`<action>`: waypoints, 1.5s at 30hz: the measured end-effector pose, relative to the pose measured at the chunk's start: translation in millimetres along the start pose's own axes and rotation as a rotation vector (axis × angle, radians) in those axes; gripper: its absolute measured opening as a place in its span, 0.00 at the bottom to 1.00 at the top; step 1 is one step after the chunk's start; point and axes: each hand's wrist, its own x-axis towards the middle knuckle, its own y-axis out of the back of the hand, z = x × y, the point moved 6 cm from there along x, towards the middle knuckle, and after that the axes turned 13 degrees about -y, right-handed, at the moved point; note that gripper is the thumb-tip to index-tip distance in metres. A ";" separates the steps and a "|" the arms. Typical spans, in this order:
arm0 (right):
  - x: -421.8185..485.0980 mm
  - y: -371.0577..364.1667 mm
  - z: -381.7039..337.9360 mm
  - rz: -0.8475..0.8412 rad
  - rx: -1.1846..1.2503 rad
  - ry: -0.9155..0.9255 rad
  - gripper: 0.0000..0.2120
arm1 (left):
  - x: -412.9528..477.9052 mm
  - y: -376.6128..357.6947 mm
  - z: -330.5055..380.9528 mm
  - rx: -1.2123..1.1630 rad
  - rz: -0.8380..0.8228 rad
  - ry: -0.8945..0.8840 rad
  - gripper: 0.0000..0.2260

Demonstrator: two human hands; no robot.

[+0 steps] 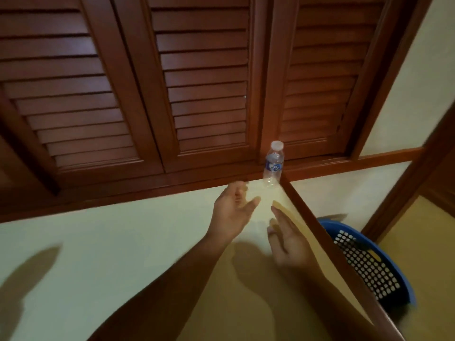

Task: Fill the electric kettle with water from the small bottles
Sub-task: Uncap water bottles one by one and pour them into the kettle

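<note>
- Nearest, two bare forearms reach up along a cream wall (123,230), casting shadows on it.
- Left hand (234,212) and right hand (288,242) are set apart, fingers loosely spread, neither holding anything.
- Just right of the right hand, a slanting wooden corner trim (320,230) partly blocks a blue perforated basket (369,262); its contents cannot be made out.
- Above the fingertips, touching neither hand, is a small bottle (273,163): capped, blue-labelled, looking clear. Whether it rests on the wooden ledge (147,188) is unclear.
- Farthest are brown louvered doors (204,77).
</note>
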 end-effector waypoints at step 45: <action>-457.7 -335.1 -563.5 -0.727 0.463 0.676 0.18 | -545.5 686.6 -76.2 0.418 0.908 0.327 0.41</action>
